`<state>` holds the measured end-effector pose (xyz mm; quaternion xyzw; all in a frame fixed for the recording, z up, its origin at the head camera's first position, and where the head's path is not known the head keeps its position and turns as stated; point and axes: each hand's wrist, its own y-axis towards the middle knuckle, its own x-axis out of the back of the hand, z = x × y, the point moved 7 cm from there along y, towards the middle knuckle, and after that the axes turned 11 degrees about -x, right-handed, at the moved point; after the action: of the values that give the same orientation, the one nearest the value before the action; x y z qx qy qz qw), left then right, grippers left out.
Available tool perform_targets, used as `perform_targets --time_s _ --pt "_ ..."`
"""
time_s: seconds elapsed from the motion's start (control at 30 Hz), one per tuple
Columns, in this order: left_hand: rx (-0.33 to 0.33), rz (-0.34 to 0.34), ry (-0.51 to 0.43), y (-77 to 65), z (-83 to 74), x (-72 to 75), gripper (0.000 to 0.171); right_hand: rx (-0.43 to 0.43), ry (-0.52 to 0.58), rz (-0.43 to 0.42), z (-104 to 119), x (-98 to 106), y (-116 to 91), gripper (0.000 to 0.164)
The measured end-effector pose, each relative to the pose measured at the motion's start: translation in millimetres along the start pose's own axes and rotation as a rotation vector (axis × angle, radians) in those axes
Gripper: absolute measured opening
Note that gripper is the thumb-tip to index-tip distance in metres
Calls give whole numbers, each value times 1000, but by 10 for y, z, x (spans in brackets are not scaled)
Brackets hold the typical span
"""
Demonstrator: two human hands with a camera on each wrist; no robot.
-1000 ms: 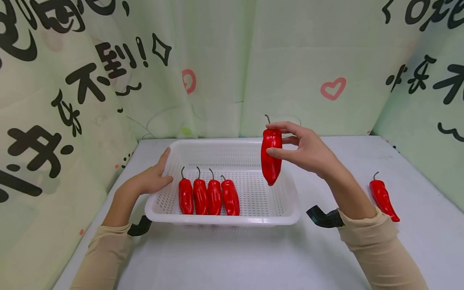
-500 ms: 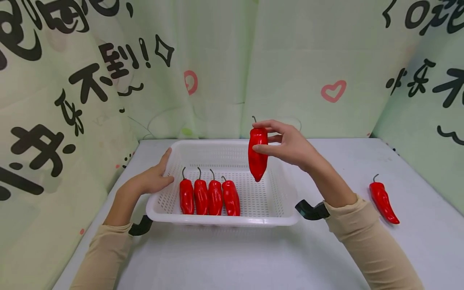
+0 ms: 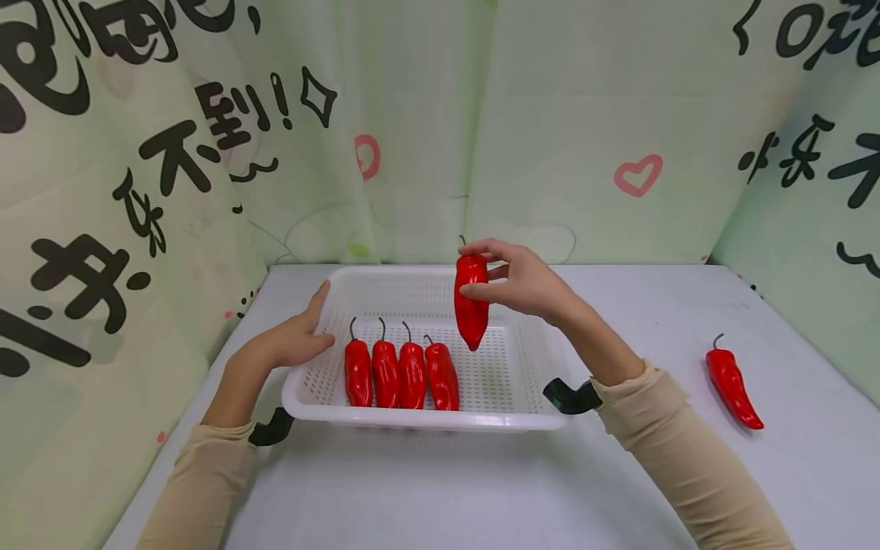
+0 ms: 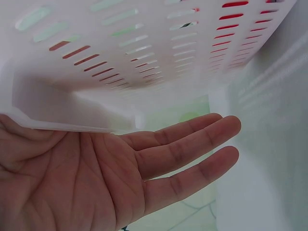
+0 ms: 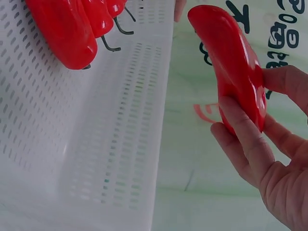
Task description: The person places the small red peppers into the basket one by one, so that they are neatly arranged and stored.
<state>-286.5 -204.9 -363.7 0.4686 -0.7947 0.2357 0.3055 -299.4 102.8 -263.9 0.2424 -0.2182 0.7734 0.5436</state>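
Note:
My right hand [image 3: 519, 283] pinches a red chili pepper [image 3: 471, 305] upright, stem up, above the right half of a white perforated basket [image 3: 412, 419]. In the right wrist view, the fingers and thumb hold this pepper [image 5: 236, 62] from its sides. My left hand [image 3: 289, 344] rests against the basket's left rim, thumb over the edge. The left wrist view shows its straight fingers [image 4: 187, 144] outside and below the rim; the thumb is hidden there. Inside the basket, several red peppers [image 3: 412, 374] lie side by side, stems pointing away.
One more red pepper [image 3: 734, 388] lies on the white table [image 3: 426, 496], right of the basket. A pale green curtain [image 3: 550, 130] with black lettering and pink hearts encloses the table at the back and both sides. A black strap [image 3: 571, 397] sits by the right cuff.
My right hand has moved left with the pepper, from the basket's right end toward its middle, rising slightly and then dipping. The left hand has stayed at the basket's rim.

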Motion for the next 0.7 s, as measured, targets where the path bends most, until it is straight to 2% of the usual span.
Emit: perform_targets --time_s 0.4,0.7 --pt "13 -6 5 -12 25 16 92 -39 -34 114 -111 -216 162 54" --pt "-13 -1 22 -12 -8 3 92 -94 -114 189 -219 -417 240 58"
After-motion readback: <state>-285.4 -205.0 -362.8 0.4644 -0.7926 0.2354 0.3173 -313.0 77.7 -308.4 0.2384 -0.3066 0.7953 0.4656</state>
